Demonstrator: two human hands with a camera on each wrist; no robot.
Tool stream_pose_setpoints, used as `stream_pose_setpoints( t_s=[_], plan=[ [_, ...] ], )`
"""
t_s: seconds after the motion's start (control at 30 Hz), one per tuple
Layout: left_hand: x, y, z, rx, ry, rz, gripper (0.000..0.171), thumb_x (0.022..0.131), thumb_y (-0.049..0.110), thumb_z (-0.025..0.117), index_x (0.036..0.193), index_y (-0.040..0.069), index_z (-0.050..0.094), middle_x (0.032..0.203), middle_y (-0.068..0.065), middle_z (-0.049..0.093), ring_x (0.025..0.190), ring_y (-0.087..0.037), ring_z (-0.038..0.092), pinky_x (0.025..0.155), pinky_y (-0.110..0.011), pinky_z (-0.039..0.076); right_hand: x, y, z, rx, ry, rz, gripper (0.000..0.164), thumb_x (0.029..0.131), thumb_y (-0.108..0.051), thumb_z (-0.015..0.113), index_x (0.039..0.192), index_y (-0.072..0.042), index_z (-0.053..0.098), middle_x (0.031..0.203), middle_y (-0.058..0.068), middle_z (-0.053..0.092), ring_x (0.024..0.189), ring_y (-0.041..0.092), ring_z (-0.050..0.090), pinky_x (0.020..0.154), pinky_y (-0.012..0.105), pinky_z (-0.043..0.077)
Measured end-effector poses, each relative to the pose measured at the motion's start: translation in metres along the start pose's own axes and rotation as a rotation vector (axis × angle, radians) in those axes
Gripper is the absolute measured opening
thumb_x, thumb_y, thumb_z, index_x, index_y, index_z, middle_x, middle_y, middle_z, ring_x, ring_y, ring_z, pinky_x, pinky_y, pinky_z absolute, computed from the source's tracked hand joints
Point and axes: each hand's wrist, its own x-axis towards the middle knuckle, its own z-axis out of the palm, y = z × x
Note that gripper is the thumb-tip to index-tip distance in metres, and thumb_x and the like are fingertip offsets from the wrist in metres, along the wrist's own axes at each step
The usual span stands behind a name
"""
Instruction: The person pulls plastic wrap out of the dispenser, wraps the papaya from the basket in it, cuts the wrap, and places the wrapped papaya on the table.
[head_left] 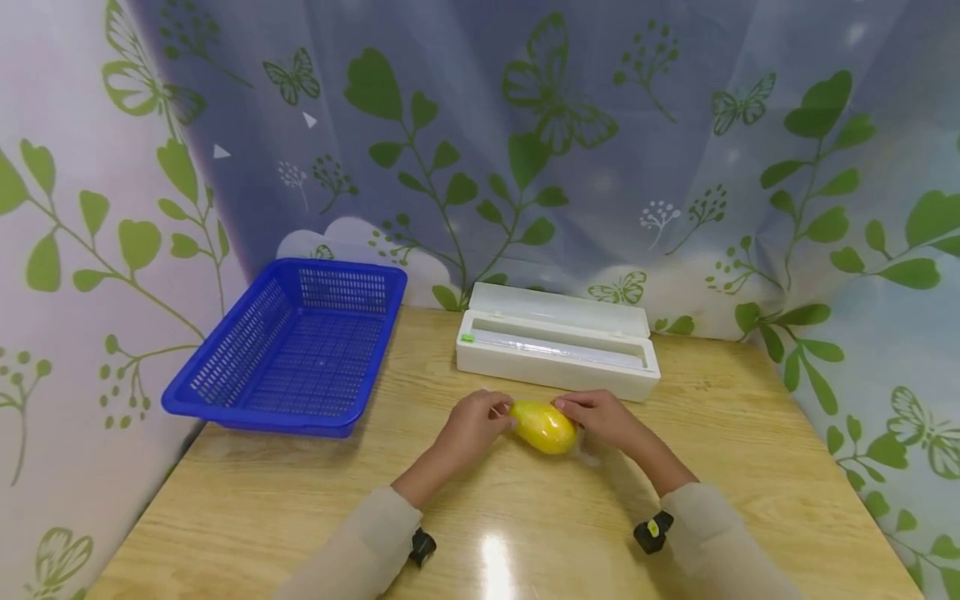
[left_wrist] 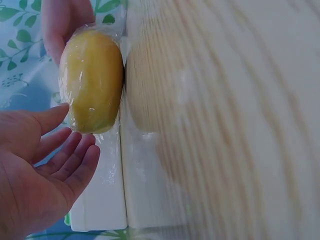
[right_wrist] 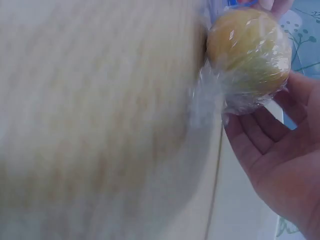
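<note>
Two bare hands attend to one yellow, elongated fruit (head_left: 545, 427) wrapped in clear plastic film (right_wrist: 206, 92), on the pale wooden table (head_left: 765, 467) near the open white box (head_left: 555, 377). The left hand (head_left: 474, 425) lightly holds its narrower end, the right hand (head_left: 603, 417) the fuller one, fingers bent. This looks like smoothing the wrap; next probably calls for tucking the loose film flap. The fruit's underside is hidden; wood grain blurs in the right wrist view.

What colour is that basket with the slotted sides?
The basket is blue, best seen from the head.
</note>
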Motion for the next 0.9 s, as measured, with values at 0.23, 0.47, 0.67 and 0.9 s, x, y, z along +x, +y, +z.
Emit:
stream_pose_setpoints(
  t_s=[0.23, 0.47, 0.67, 0.9],
  plan=[
    [0.002, 0.003, 0.001, -0.049, 0.009, -0.034, 0.031, 0.094, 0.022, 0.073, 0.122, 0.009, 0.07, 0.115, -0.007, 0.066, 0.093, -0.016, 0.063, 0.075, -0.023, 0.056, -0.009, 0.002, 0.013, 0.223, -0.009, 0.135, 0.039, 0.104, -0.036, 0.056, 0.111, -0.002, 0.073, 0.086, 0.003, 0.062, 0.08, 0.016, 0.055, 0.07, 0.027, 0.05],
    [0.001, 0.003, 0.004, -0.103, 0.02, -0.024, 0.031, 0.095, 0.024, 0.072, 0.123, 0.011, 0.07, 0.126, -0.006, 0.064, 0.097, -0.016, 0.063, 0.08, -0.026, 0.057, -0.022, -0.003, 0.026, 0.253, 0.055, 0.17, 0.039, 0.105, -0.033, 0.053, 0.109, 0.002, 0.071, 0.081, 0.002, 0.064, 0.075, 0.016, 0.059, 0.07, 0.029, 0.055],
    [-0.001, 0.004, 0.006, -0.182, -0.006, 0.0, 0.027, 0.097, 0.024, 0.069, 0.12, 0.01, 0.071, 0.128, -0.007, 0.063, 0.106, -0.022, 0.064, 0.087, -0.033, 0.058, -0.032, -0.006, 0.033, 0.232, 0.092, 0.182, 0.036, 0.106, -0.031, 0.052, 0.099, -0.001, 0.07, 0.077, 0.006, 0.062, 0.07, 0.018, 0.056, 0.062, 0.028, 0.051],
    [0.001, 0.001, 0.01, -0.242, -0.101, 0.024, 0.038, 0.099, 0.031, 0.067, 0.133, 0.014, 0.066, 0.142, -0.006, 0.058, 0.125, -0.025, 0.058, 0.101, -0.039, 0.053, -0.042, -0.009, 0.038, 0.249, 0.123, 0.195, 0.035, 0.106, -0.03, 0.053, 0.093, -0.001, 0.068, 0.077, 0.009, 0.062, 0.067, 0.018, 0.054, 0.057, 0.026, 0.047]
  ],
)
